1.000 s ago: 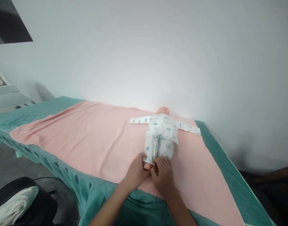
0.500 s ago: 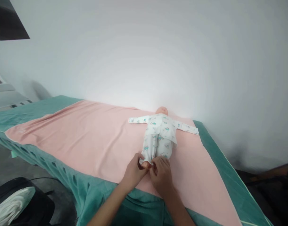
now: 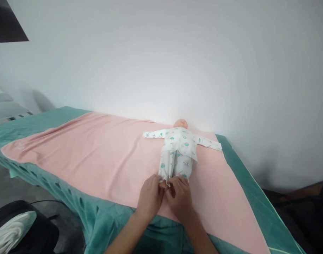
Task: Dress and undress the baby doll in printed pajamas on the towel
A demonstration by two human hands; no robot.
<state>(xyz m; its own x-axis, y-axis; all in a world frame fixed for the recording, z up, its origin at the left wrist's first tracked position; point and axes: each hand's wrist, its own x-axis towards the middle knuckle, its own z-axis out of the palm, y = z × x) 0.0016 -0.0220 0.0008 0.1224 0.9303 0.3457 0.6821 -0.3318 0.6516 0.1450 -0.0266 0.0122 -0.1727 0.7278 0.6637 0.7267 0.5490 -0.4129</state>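
Note:
A baby doll (image 3: 180,123) lies on its back on a pink blanket (image 3: 119,151), head toward the wall. It wears a white patterned long-sleeved top (image 3: 179,140) with both sleeves spread out, and matching white trousers (image 3: 167,163). My left hand (image 3: 150,195) pinches the cuff of the trouser leg on the left from its outer side. Close beside it, my right hand (image 3: 179,194) is closed on the same cuff from the inner side. A bit of the doll's foot (image 3: 163,184) shows between my fingers; the other leg's end is hidden behind my right hand.
Under the blanket is a green sheet (image 3: 91,211) that hangs over the near edge. A white wall (image 3: 161,63) rises behind the bed. At lower left stands a black bag (image 3: 45,225) with a white cloth (image 3: 14,231) on it. Dark objects (image 3: 304,208) are at the right.
My left hand has turned over the cuff, its fingers now closer to my right hand. Less of the doll's foot shows. The view has shifted slightly.

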